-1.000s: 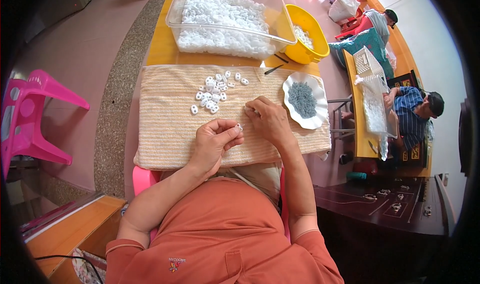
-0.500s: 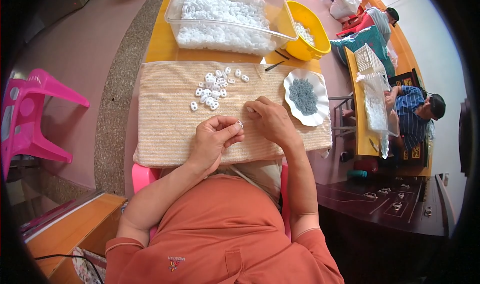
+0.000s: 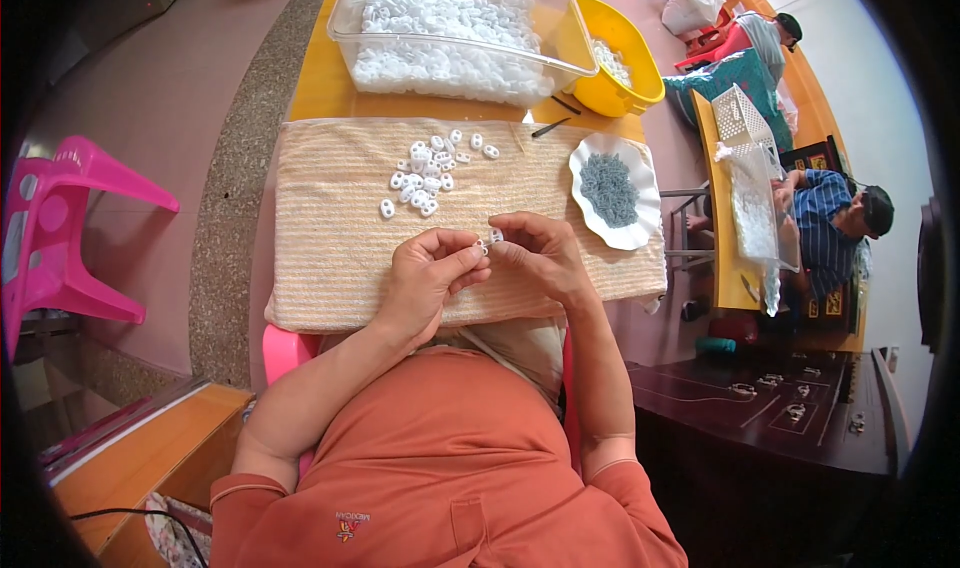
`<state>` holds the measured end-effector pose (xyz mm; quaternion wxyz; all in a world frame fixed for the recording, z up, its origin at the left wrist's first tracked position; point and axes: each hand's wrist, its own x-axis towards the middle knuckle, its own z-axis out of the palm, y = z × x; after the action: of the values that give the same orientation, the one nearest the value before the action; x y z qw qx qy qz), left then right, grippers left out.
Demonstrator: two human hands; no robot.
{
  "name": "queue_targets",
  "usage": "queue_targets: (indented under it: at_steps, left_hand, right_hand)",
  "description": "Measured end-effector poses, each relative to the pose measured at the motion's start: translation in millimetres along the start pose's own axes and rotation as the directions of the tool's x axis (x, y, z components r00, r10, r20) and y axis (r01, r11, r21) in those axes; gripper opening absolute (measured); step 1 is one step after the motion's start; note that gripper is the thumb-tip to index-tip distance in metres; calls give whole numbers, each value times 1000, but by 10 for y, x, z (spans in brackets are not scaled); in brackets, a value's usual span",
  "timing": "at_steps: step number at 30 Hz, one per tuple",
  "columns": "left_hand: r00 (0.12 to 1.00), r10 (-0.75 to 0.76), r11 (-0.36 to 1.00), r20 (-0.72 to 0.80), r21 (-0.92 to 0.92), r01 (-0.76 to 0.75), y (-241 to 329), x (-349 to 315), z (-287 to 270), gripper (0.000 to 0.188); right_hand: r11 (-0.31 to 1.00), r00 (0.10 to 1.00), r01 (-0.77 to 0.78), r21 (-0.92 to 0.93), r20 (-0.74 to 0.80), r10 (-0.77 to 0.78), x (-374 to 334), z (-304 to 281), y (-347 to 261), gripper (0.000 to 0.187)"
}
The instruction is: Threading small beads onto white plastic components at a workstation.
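Between the thumb and index finger of my left hand is a small white two-holed piece, partly covered by the fingertips. My right hand pinches another small white piece right beside it. Both hands are above the near middle of a striped beige towel. Farther off on the towel lies a loose pile of white oval two-holed pieces. To the right, a white scalloped dish holds many small grey pieces.
Behind the towel stand a clear bin of white pieces and a yellow bowl. Two thin dark tools lie by the towel's far edge. A pink stool is at left; people sit at another table on the right.
My right hand has come up from the towel toward my left hand, and a white piece now shows in its fingertips. My left hand has stayed nearly in place.
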<state>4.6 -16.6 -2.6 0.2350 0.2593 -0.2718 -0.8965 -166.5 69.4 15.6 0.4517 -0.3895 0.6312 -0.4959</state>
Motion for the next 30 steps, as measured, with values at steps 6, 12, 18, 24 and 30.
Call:
queue_targets:
  at_steps: [6, 12, 18, 24, 30]
  left_hand:
    - [1000, -20, 1000, -11, 16, 20, 12, -8, 0, 11]
    - [1000, -27, 999, -12, 41, 27, 5, -8, -10, 11]
    - [1000, -25, 997, -8, 72, 26, -12, -5, -9, 13]
    - [1000, -21, 998, 6, 62, 21, -8, -6, -5, 12]
    - [1000, -17, 997, 12, 69, 16, -1, 1, -16, 12]
  right_hand:
    - [997, 996, 78, 27, 42, -79, -5, 17, 10, 20]
    - [995, 993, 88, 44, 80, -91, 4, 27, -13, 10]
    - [994, 988, 113, 11, 101, -114, 8, 22, 3, 7]
    - [997, 990, 80, 0, 117, -79, 2, 6, 2, 7]
    - [998, 995, 60, -18, 86, -59, -15, -22, 67, 10]
